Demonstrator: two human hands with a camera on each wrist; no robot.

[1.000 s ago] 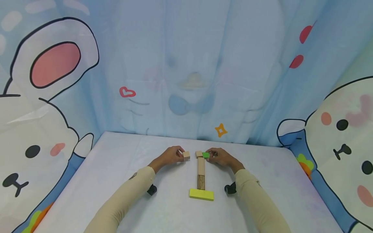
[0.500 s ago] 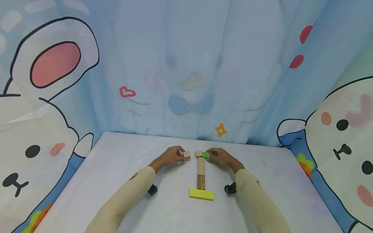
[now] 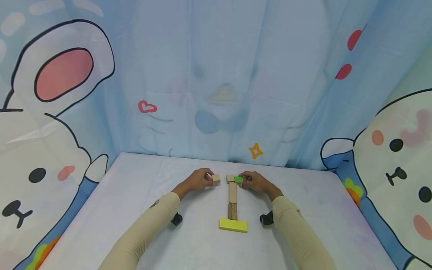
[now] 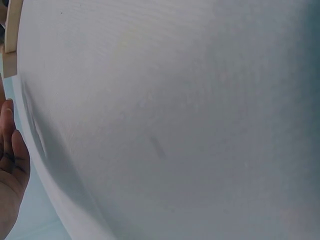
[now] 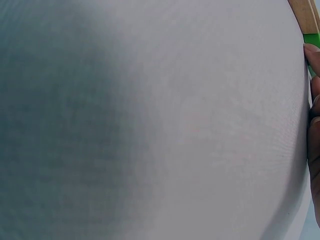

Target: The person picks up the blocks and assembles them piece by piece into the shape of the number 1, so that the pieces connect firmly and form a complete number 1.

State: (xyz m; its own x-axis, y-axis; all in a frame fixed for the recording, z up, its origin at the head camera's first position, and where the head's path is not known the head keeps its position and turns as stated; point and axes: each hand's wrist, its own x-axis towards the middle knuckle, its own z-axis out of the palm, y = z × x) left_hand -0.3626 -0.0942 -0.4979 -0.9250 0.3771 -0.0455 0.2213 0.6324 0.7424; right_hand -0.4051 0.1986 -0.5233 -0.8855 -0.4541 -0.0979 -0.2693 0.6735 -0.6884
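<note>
My left hand (image 3: pixel 199 179) pinches a small plain wooden block (image 3: pixel 216 179) between thumb and fingers. A short gap parts it from another small wooden block (image 3: pixel 230 178), which lies beside a green block (image 3: pixel 238 180). That green block is pinched by the fingertips of my right hand (image 3: pixel 256 181). Below these two lies a column of a pale wooden block (image 3: pixel 233 192) and a darker brown one (image 3: pixel 233 211), ending at a long yellow block (image 3: pixel 233 225) set crosswise. In the wrist views, the hands show only at the edges.
A white cloth covers the table (image 3: pixel 189 243). Behind it hangs a blue curtain (image 3: pixel 216 56) printed with cartoon animals. Black wrist cameras, one by the left sleeve (image 3: pixel 176 219) and one by the right sleeve (image 3: pixel 266 218), hang beneath the forearms.
Almost nothing differs. The left hand and its wooden block have shifted very slightly up; the right hand and the other blocks keep their places.
</note>
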